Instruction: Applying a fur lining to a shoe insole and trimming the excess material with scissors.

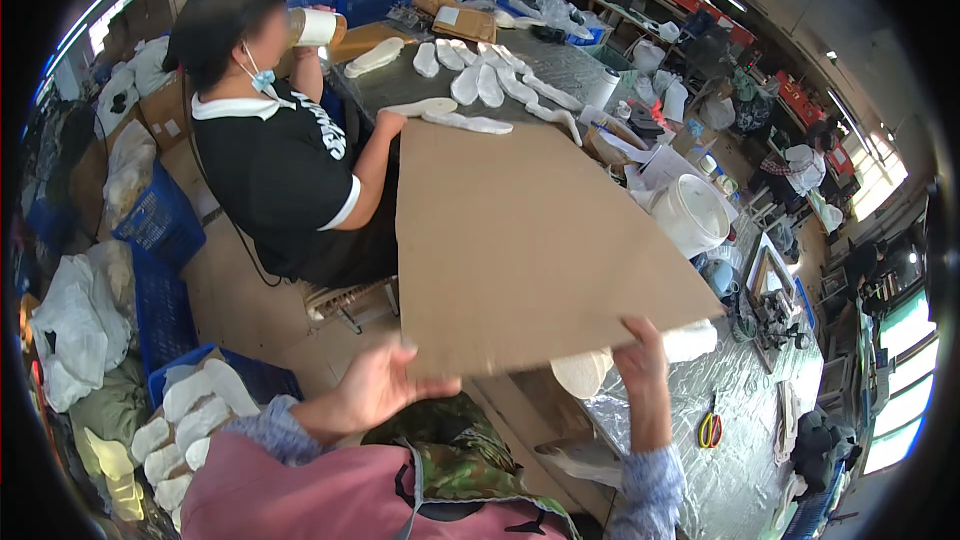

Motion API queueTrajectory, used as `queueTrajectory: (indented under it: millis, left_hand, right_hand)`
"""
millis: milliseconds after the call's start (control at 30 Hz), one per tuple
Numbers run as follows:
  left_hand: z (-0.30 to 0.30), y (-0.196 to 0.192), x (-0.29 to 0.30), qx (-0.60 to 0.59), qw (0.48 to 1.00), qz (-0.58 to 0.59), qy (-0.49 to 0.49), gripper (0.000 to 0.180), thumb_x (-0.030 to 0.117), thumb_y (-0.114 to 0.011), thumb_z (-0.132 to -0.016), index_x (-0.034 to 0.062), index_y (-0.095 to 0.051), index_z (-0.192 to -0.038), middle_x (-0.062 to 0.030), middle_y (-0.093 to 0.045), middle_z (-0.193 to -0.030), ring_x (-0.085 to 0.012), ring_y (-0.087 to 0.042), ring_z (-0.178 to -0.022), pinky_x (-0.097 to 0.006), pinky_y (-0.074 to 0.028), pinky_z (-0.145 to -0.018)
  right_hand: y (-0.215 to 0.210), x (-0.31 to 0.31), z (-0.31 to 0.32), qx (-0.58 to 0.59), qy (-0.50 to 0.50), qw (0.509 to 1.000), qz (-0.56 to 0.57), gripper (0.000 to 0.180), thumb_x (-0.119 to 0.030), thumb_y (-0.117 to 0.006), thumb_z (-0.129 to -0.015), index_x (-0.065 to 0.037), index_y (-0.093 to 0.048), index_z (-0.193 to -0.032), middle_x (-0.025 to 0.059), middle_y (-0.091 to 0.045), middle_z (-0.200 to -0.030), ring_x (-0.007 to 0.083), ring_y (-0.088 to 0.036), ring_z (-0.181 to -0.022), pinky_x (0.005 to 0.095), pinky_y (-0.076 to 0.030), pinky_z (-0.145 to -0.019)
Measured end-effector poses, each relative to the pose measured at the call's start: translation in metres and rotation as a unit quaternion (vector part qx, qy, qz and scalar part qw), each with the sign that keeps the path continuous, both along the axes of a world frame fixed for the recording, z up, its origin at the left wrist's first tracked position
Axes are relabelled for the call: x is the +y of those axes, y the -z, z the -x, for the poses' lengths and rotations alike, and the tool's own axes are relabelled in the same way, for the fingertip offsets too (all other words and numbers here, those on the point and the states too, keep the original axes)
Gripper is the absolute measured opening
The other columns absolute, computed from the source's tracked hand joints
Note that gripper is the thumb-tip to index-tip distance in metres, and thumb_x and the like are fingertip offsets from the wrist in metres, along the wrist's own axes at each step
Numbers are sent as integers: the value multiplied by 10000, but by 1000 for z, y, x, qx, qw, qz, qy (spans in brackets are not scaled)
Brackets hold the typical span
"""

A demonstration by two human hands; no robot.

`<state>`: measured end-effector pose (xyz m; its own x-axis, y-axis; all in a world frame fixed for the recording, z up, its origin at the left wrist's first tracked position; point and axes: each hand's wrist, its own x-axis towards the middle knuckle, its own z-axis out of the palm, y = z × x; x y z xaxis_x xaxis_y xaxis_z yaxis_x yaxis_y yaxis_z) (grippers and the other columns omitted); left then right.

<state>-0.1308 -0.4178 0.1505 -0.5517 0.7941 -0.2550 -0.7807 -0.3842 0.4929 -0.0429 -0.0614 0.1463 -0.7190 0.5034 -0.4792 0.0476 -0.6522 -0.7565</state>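
Note:
A large sheet of brown cardboard (pixel 540 240) stretches in front of me, tilted above the table edge. My right hand (pixel 643 365) pinches its near edge toward the right corner. At the near left corner is my left hand (pixel 375 385), thumb by the side edge and fingers along the bottom edge. Just past the far edge, white shoe insoles (pixel 468 123) lie on the table, several more spread behind. A co-worker's hand (pixel 388 123) touches one insole at the sheet's far left corner. Part of a pale insole shape (pixel 580 375) peeks out below the sheet.
The co-worker (pixel 290 150) sits at the left, lifting a cup (pixel 318 28). Yellow-handled scissors (pixel 710 430) lie on the silvery table (pixel 650 440) at right. A white bucket (pixel 690 217) stands beyond the sheet. Blue crates (pixel 160 215) and a crate of insoles (pixel 205 410) flank the left.

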Motion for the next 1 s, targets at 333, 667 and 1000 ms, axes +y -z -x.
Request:
queueTrajectory:
  millis: [333,667,1000]
  left_hand:
    - [82,25,-13,81,994,-37,-56,464,390,-416,-993,41,-522,-1279,-61,-618,-1207,-209,-576,-1117,-370,-435,-975]
    - [11,-34,73,60,984,-157,63,352,211,-493,-937,40,-531,-1242,-96,-609,-1212,-249,-580,-1120,-409,-452,-973]
    - [-98,-51,292,172,880,-363,255,396,193,-485,-947,14,-492,-1300,-103,-575,-1270,-239,-551,-1169,-412,-439,-983]
  right_hand:
    - [-96,-15,-130,188,-52,981,-14,117,-109,-452,-904,-66,-508,-811,-35,-447,-489,29,-279,-282,163,-208,-240]
    - [-185,-37,-252,84,315,895,-304,303,-124,-527,-825,31,-549,-1085,89,-638,-842,137,-638,-657,263,-539,-534]
    - [-208,-51,-446,77,521,726,-442,149,-208,-587,-906,-74,-620,-851,-20,-588,-698,59,-543,-543,210,-440,-490]
